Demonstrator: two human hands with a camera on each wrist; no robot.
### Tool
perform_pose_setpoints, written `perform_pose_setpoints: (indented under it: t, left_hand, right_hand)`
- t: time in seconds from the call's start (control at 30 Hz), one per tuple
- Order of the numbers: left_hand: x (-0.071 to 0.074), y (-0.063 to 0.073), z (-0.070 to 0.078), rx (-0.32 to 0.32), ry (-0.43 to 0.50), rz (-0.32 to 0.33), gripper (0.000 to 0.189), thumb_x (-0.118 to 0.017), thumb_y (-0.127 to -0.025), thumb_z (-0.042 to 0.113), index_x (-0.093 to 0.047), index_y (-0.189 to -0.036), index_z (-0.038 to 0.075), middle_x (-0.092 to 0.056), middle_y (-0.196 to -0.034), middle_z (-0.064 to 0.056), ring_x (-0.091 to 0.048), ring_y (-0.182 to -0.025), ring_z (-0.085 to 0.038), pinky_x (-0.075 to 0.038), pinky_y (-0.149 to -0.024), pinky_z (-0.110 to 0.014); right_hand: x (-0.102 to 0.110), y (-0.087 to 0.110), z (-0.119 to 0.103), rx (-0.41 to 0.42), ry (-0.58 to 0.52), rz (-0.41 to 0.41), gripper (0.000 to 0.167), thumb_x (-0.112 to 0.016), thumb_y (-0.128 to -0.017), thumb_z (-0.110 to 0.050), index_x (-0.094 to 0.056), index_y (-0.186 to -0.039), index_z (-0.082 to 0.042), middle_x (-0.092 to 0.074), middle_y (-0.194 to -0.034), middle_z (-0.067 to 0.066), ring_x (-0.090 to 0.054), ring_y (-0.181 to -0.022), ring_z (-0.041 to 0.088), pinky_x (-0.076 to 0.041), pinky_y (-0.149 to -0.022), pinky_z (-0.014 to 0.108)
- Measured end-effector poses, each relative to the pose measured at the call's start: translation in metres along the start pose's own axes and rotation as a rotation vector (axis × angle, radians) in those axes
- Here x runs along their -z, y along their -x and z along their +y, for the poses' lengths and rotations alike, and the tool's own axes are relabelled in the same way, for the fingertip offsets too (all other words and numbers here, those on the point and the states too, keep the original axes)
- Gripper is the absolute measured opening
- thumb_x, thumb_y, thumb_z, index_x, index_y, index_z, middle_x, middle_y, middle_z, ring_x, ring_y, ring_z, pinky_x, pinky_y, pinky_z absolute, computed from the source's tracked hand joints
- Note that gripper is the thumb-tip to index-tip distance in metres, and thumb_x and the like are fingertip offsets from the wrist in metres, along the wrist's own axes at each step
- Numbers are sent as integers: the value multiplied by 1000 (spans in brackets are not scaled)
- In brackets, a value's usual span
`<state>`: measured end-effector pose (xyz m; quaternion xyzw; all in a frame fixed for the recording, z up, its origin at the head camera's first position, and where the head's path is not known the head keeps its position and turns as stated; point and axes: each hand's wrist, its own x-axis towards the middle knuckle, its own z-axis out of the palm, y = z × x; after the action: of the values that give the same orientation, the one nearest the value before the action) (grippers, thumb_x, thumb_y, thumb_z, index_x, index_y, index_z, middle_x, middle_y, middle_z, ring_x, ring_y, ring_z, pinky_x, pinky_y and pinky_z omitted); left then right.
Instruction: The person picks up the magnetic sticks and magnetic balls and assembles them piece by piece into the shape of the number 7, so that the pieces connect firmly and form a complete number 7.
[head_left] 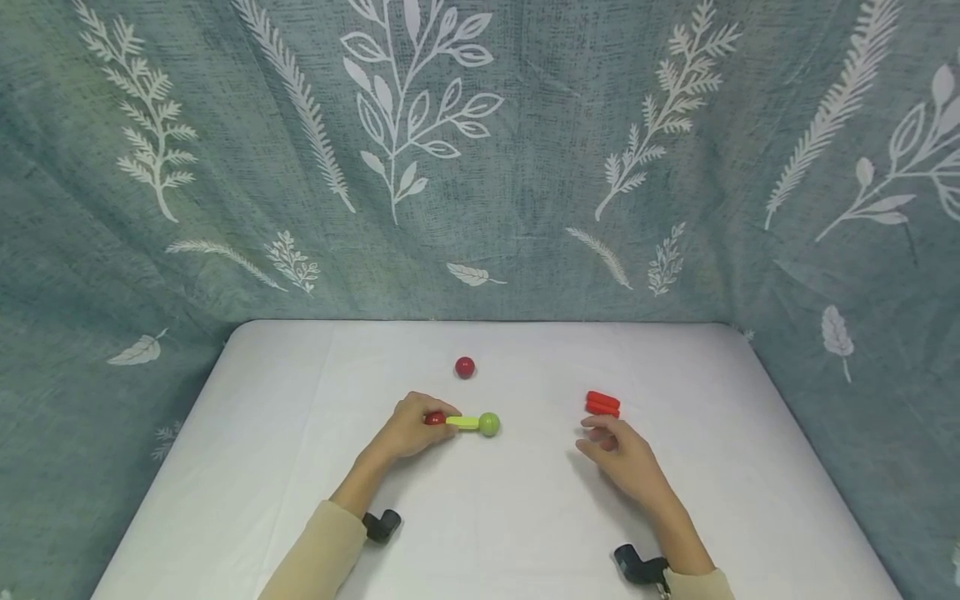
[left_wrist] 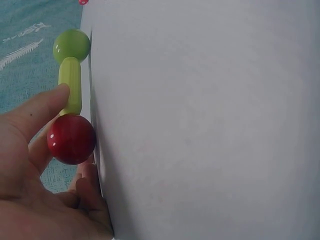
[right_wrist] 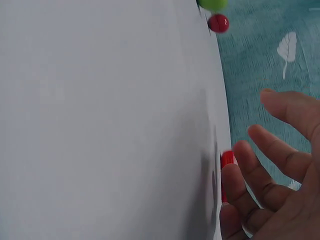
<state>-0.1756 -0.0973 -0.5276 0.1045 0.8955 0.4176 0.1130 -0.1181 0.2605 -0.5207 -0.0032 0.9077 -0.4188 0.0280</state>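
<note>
Grip: the left hand [head_left: 411, 427] pinches the yellow-green stick [left_wrist: 72, 85] between thumb and fingers, close to the red end ball [left_wrist: 71, 139]; the green ball [head_left: 489, 424] at the other end projects free. The right hand [head_left: 626, 462] is spread with loosely bent fingers and holds nothing. The ball-and-stick piece is slightly left of the middle of the worktop [head_left: 525, 517], well in from the left edge; whether it touches the surface cannot be told. In my judgement, the pinch should be firm and the stick level, so that neither ball is levered off its end; the right hand would best take a part by its middle. Beyond the right fingertips, towards the right edge, two red sticks [head_left: 602, 403] lie side by side; contact with the fingers cannot be confirmed. Farthest off, near the middle of the far edge, sits a loose red ball [head_left: 465, 367]. No container is seen in any view.
</note>
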Motion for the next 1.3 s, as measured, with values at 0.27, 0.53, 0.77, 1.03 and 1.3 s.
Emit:
perform_pose_setpoints:
  t: [0.27, 0.53, 0.77, 1.03, 1.3]
  left_hand:
    - [0, 0, -1, -3, 2, -1, 19, -79, -87, 26, -78, -105, 28, -59, -114, -3, -47, -113, -25, -44, -91, -50]
    - [1, 0, -1, -6, 4, -2, 18, -79, -86, 26, -78, -105, 28, -59, -115, -3, -47, -113, -26, -43, -92, -51]
    - [1, 0, -1, -5, 3, 4, 19, -79, -87, 26, -78, -105, 27, -58, -117, -5, -48, -115, -27, -44, -94, -52]
    - [1, 1, 0, 15, -5, 6, 19, -78, -87, 26, -78, -106, 27, -58, -118, -6, -48, -114, -27, -44, -94, -52]
    - [0, 1, 1, 16, 1, 3, 19, -78, -87, 27, -78, -106, 27, -58, -116, -5, -48, -113, -27, -45, -93, -51]
  right_hand:
    - [25, -10, 13, -9, 53, 73, 37, -70, -95, -24, -62, -127, -8, -62, -116, 17, -58, -98, 30, -48, -78, 42]
    - [29, -20, 23, -40, 73, 95, 38, -66, -97, -22, -59, -130, -3, -60, -120, 26, -58, -103, 38, -49, -82, 53]
    - [26, -25, 25, -80, 74, 86, 40, -66, -97, -22, -58, -132, -4, -59, -122, 27, -57, -105, 39, -48, -84, 54]
    - [22, -27, 29, -50, 110, 108, 34, -67, -94, -16, -62, -124, 0, -62, -113, 24, -57, -95, 32, -45, -74, 41]
    - [20, -26, 29, -61, 138, 128, 33, -72, -91, -15, -65, -117, 3, -61, -112, 23, -56, -91, 29, -44, -70, 37]
